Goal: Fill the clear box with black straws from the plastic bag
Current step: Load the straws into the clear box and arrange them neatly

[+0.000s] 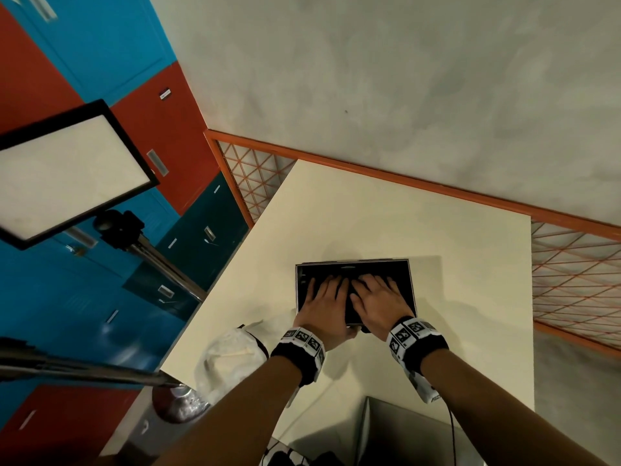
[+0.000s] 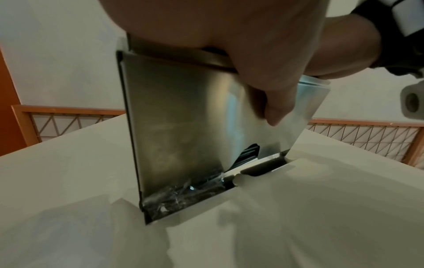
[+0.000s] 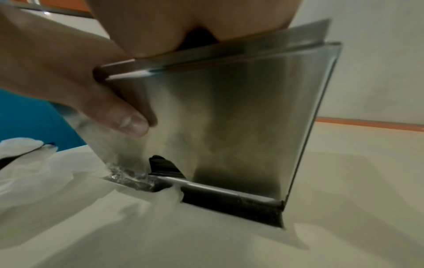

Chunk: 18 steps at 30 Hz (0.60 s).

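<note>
The clear box [image 1: 408,280] stands on the cream table [image 1: 369,213], dark with black straws [image 1: 336,274] inside. My left hand [image 1: 322,297] and right hand [image 1: 378,297] lie side by side, flat on the box's top with fingers spread. In the left wrist view the left hand's [image 2: 263,45] thumb hangs down the box's near clear wall [image 2: 179,117], and black straws [image 2: 247,156] show at a notch near its foot. The right wrist view shows the right hand's [image 3: 69,63] thumb against the same wall [image 3: 241,117]. The crumpled plastic bag [image 1: 232,361] lies left of my left wrist.
A light panel [image 1: 67,169] on a stand [image 1: 161,264] leans in at the left beside blue and red lockers [image 1: 84,314]. An orange mesh fence [image 1: 571,280] borders the table's far and right sides. A grey box [image 1: 403,432] sits near the front edge.
</note>
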{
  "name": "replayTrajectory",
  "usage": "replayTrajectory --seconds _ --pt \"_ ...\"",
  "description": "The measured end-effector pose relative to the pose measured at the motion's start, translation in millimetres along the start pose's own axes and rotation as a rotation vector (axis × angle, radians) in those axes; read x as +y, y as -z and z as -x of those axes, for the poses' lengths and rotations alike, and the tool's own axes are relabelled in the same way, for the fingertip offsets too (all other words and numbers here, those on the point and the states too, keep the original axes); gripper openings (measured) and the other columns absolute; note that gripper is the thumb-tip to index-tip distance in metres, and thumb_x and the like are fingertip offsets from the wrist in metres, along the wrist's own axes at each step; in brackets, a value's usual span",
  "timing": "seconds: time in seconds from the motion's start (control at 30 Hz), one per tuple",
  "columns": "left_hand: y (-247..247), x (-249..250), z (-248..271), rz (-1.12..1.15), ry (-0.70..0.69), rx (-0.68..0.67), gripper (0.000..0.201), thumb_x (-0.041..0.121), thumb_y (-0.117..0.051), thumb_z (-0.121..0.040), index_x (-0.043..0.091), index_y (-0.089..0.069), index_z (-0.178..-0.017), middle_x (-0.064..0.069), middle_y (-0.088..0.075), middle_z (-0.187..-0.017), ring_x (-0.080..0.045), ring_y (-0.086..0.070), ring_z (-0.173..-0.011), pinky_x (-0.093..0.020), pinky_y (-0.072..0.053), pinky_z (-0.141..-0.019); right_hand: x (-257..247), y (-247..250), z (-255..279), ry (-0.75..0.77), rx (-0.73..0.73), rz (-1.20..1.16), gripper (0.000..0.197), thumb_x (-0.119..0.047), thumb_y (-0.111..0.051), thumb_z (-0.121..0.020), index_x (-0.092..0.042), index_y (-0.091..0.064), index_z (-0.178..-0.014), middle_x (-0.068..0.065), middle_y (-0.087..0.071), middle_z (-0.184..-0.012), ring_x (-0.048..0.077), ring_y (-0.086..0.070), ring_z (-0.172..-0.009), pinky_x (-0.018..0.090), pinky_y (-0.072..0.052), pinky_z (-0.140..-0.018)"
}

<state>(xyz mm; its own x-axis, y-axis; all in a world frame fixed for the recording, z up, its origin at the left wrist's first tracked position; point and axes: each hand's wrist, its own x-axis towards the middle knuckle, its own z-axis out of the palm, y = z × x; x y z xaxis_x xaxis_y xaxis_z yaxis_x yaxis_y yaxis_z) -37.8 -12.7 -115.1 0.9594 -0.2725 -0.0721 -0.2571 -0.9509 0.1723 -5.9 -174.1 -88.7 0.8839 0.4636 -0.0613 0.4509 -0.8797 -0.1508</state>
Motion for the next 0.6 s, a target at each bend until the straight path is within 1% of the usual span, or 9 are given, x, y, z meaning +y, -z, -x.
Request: replayTrajectory --seconds 0.1,0.2,0.3,0.33,0.37,0.4,0.47,0.53,0.6 --pt "8.6 -5.3 -6.7 0.057 -0.085 0.092 0.098 0.072 -0.056 -0.076 0.013 -0.034 -0.151 -0.002 -0.041 -0.149 -0.022 -0.033 -0.142 -0.053 -0.014 -0.123 10.3 5.2 -1.2 -0.029 0.086 -0.073 0.056 -0.043 -0.025 -0.093 -0.012 -0.055 -0.13 0.007 -0.054 -0.125 0.026 -0.053 -0.114 0.044 -0.039 -0.105" --pt "27.0 -15.2 -17.0 0.252 -0.096 0.179 0.079 0.066 -0.048 -0.09 0.011 -0.044 -0.146 -0.007 -0.044 -0.145 -0.026 -0.036 -0.138 -0.052 -0.021 -0.121 29.1 18.4 -2.1 -0.082 0.207 -0.137 0.047 -0.037 -0.04 -0.091 -0.01 -0.057 -0.125 0.01 -0.054 -0.123 0.031 -0.054 -0.11 0.044 -0.046 -0.096" --pt "53.8 -33.8 -22.8 0.351 0.094 0.328 0.05 0.037 -0.052 -0.099 0.009 -0.049 -0.14 -0.01 -0.045 -0.137 -0.027 -0.04 -0.127 -0.045 -0.038 -0.112 49.2 39.6 -8.4 -0.31 0.284 -0.173 0.038 -0.032 -0.052 -0.092 -0.011 -0.055 -0.124 0.012 -0.051 -0.119 0.034 -0.051 -0.107 0.047 -0.049 -0.086" --pt "61.3 -41.4 -24.4 0.322 0.182 0.38 0.045 0.03 -0.053 -0.098 0.009 -0.05 -0.137 -0.01 -0.048 -0.132 -0.027 -0.044 -0.122 -0.045 -0.044 -0.104 55.7 46.4 -13.1 -0.423 0.239 -0.227 0.038 -0.035 -0.05 -0.095 -0.011 -0.053 -0.124 0.013 -0.052 -0.118 0.036 -0.052 -0.106 0.046 -0.049 -0.084" --pt "68.7 -47.9 -24.8 0.292 0.291 0.391 0.043 0.03 -0.053 -0.098 0.01 -0.05 -0.135 -0.01 -0.052 -0.128 -0.029 -0.049 -0.117 -0.045 -0.048 -0.096 60.5 52.8 -17.6 -0.531 0.125 -0.283 0.039 -0.041 -0.046 -0.097 -0.011 -0.053 -0.121 0.013 -0.054 -0.115 0.037 -0.055 -0.103 0.043 -0.05 -0.081" --pt "74.5 -52.7 -24.2 0.29 0.417 0.332 0.044 0.035 -0.051 -0.099 0.011 -0.049 -0.134 -0.011 -0.057 -0.124 -0.032 -0.055 -0.113 -0.044 -0.05 -0.088 64.7 54.9 -21.5 -0.599 -0.041 -0.301 0.04 -0.046 -0.043 -0.098 -0.011 -0.053 -0.115 0.012 -0.057 -0.106 0.036 -0.058 -0.095 0.04 -0.049 -0.076" --pt "76.7 -56.0 -21.1 0.244 0.606 0.013 0.047 0.047 -0.042 -0.101 0.01 -0.049 -0.13 -0.014 -0.063 -0.118 -0.037 -0.062 -0.105 -0.041 -0.048 -0.079 70.5 51.5 -21.9 -0.577 -0.331 -0.23 0.034 -0.043 -0.044 -0.099 -0.011 -0.054 -0.101 0.007 -0.055 -0.086 0.03 -0.058 -0.074 0.034 -0.046 -0.064" --pt "72.2 -60.3 -23.3 0.168 0.587 -0.247 0.041 0.043 -0.039 -0.103 0.008 -0.056 -0.116 -0.016 -0.064 -0.117 -0.038 -0.063 -0.101 -0.041 -0.049 -0.08 73.6 48.8 -28.1 -0.519 -0.391 -0.207 0.023 -0.029 -0.048 -0.099 -0.007 -0.056 -0.095 0.005 -0.052 -0.078 0.024 -0.055 -0.064 0.03 -0.041 -0.056" --pt "78.4 -62.5 -32.0 0.184 0.541 -0.298 0.029 0.03 -0.043 -0.102 0.006 -0.059 -0.106 -0.017 -0.065 -0.115 -0.038 -0.063 -0.099 -0.041 -0.051 -0.079 71.5 59.7 -40.4 -0.486 -0.351 -0.21 0.018 -0.02 -0.049 -0.098 -0.007 -0.056 -0.087 0.009 -0.055 -0.079 0.025 -0.054 -0.063 0.03 -0.04 -0.054"
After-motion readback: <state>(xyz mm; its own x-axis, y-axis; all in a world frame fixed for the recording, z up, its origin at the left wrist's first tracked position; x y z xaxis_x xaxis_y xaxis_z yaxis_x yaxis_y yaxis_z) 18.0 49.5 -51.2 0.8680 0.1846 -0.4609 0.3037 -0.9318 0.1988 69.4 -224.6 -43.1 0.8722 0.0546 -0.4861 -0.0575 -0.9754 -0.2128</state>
